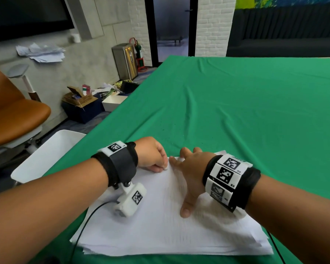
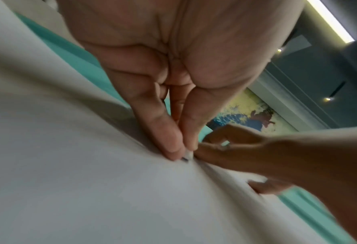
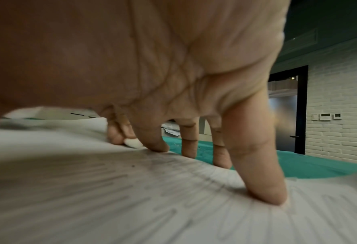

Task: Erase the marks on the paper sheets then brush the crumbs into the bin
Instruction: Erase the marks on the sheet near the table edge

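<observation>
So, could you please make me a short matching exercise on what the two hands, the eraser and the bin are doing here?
Things:
1. left hand
2. right hand
3. eraser
4. white bin

States:
a. fingers spread, pressing the paper stack flat
b. beside the green table's left edge
c. pinching the eraser
d. tip against the top sheet

Pairs: 1-c, 2-a, 3-d, 4-b

The right hand (image 3: 173, 74) spreads its fingers (image 3: 259, 165) and presses their tips onto the blurred paper (image 3: 110, 198). Beyond its index finger, another hand (image 3: 116, 132) pinches a small white eraser (image 3: 132, 142) against the sheet, with green tabletop (image 3: 309, 166) behind.
</observation>
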Demonstrator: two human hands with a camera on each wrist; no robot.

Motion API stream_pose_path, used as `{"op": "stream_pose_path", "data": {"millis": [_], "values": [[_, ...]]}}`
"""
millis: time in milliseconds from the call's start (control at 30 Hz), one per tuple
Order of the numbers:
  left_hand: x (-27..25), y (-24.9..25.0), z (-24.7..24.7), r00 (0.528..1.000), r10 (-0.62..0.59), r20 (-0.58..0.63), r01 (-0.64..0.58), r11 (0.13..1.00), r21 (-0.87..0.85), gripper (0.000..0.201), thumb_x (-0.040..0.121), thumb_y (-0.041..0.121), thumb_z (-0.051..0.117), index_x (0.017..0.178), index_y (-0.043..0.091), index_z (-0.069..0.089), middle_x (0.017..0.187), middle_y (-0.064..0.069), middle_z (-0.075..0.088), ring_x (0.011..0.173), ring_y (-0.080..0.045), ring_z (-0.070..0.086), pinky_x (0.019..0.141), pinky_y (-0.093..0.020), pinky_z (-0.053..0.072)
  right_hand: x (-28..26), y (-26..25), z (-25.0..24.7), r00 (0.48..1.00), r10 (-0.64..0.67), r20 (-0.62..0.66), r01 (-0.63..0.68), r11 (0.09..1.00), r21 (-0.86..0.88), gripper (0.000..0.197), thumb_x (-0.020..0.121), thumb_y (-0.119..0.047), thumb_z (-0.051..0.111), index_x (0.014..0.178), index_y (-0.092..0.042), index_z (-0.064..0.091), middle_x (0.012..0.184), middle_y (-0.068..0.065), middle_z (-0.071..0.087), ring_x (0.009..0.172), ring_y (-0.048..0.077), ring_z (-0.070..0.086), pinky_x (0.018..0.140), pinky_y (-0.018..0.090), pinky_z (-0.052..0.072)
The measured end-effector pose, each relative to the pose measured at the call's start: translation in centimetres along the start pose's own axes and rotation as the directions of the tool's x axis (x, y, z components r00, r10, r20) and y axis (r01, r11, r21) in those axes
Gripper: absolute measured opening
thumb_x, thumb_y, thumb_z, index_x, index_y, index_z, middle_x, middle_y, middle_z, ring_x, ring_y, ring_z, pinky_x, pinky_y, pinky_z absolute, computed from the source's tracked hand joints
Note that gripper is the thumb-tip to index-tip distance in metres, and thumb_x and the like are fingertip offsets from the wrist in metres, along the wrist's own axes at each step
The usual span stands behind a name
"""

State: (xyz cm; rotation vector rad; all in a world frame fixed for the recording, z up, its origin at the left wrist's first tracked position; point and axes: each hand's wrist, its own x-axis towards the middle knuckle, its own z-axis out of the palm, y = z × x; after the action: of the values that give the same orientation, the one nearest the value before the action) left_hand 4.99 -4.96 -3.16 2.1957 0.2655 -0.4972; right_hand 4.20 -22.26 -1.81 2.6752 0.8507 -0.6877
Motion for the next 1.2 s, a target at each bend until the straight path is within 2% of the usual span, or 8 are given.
{"op": "stream_pose_path", "data": {"millis": [100, 200, 367, 500, 633, 767, 1000, 1200], "values": [[1.0, 0.9, -0.2, 0.998, 0.013, -0.058, -0.014, 1.000, -0.025, 0.019, 0.085, -0.004, 0.075, 0.072, 0.009, 0.072, 0.073, -0.009, 0.075, 0.066, -0.016, 0.072, 0.075, -0.032, 0.064, 0.0, 0.0, -0.1, 1.000, 0.005, 0.010, -0.005, 1.000, 0.007, 0.155, 0.034, -0.085, 0.085, 0.160, -0.037, 0.008, 0.136, 0.002, 0.035, 0.121, 0.033, 0.042, 0.093, 0.056, 0.052], [0.2, 0.2, 0.2, 0.997, 0.047, -0.068, -0.048, 0.999, -0.002, 0.009, 0.084, -0.004, 0.076, 0.079, 0.003, 0.074, 0.076, -0.013, 0.075, 0.068, -0.019, 0.073, 0.074, -0.033, 0.064, 0.0, 0.0, -0.1, 1.000, 0.000, 0.006, 0.000, 1.000, 0.008, 0.152, 0.034, -0.084, 0.086, 0.159, -0.035, 0.013, 0.134, 0.002, 0.037, 0.120, 0.033, 0.044, 0.091, 0.055, 0.053], [-1.5, -0.6, 0.5, 0.997, 0.021, 0.074, -0.026, 0.998, 0.059, 0.004, 0.083, -0.002, 0.078, 0.085, 0.000, 0.075, 0.081, -0.015, 0.077, 0.070, -0.020, 0.073, 0.073, -0.030, 0.064, 0.0, -0.1, -0.2, 1.000, 0.010, 0.027, -0.010, 1.000, -0.008, 0.157, 0.034, -0.085, 0.085, 0.161, -0.036, 0.007, 0.136, 0.001, 0.035, 0.122, 0.033, 0.043, 0.094, 0.056, 0.052], [-0.4, 0.2, -0.4, 1.000, 0.011, -0.025, -0.011, 1.000, -0.017, 0.014, 0.085, -0.004, 0.075, 0.075, 0.006, 0.075, 0.083, -0.016, 0.077, 0.074, -0.021, 0.072, 0.086, -0.039, 0.062, -0.1, -0.1, 0.0, 1.000, 0.002, 0.023, -0.001, 1.000, -0.017, 0.160, 0.034, -0.088, 0.083, 0.161, -0.037, 0.000, 0.141, 0.000, 0.031, 0.125, 0.033, 0.040, 0.099, 0.058, 0.050], [-0.6, -0.4, -0.2, 0.998, 0.043, -0.037, -0.043, 0.999, 0.002, 0.003, 0.084, -0.004, 0.076, 0.084, -0.001, 0.076, 0.084, -0.019, 0.077, 0.071, -0.020, 0.073, 0.077, -0.034, 0.064, -0.4, 0.0, -0.1, 1.000, 0.005, 0.022, -0.004, 1.000, -0.009, 0.157, 0.036, -0.085, 0.084, 0.161, -0.036, 0.003, 0.144, 0.000, 0.032, 0.128, 0.033, 0.040, 0.097, 0.056, 0.049], [-2.0, -1.1, 0.2, 0.992, 0.009, 0.126, -0.016, 0.998, 0.058, 0.009, 0.084, -0.004, 0.078, 0.092, -0.003, 0.075, 0.082, -0.016, 0.076, 0.069, -0.017, 0.073, 0.073, -0.027, 0.063, -0.5, -0.2, 0.0, 0.999, 0.009, 0.035, -0.008, 1.000, -0.019, 0.158, 0.037, -0.084, 0.085, 0.162, -0.037, 0.001, 0.144, 0.000, 0.031, 0.128, 0.033, 0.039, 0.097, 0.058, 0.049], [-0.2, -0.5, -0.8, 0.997, 0.039, -0.062, -0.038, 0.999, 0.011, 0.006, 0.083, -0.002, 0.078, 0.083, 0.004, 0.076, 0.084, -0.018, 0.077, 0.072, -0.020, 0.073, 0.083, -0.039, 0.063, -0.9, -0.2, -0.1, 0.999, 0.022, 0.034, -0.021, 1.000, -0.024, 0.157, 0.038, -0.084, 0.085, 0.162, -0.037, 0.000, 0.149, -0.002, 0.028, 0.133, 0.032, 0.037, 0.093, 0.063, 0.046], [-2.2, -1.8, -0.3, 0.980, 0.001, 0.201, -0.010, 0.999, 0.044, 0.009, 0.083, -0.003, 0.079, 0.089, 0.002, 0.075, 0.081, -0.014, 0.076, 0.067, -0.016, 0.072, 0.070, -0.025, 0.063, -0.6, -0.3, -0.2, 0.998, 0.028, 0.047, -0.027, 0.999, -0.017, 0.159, 0.036, -0.083, 0.086, 0.161, -0.038, 0.000, 0.147, -0.002, 0.027, 0.131, 0.033, 0.037, 0.099, 0.062, 0.047]]}}
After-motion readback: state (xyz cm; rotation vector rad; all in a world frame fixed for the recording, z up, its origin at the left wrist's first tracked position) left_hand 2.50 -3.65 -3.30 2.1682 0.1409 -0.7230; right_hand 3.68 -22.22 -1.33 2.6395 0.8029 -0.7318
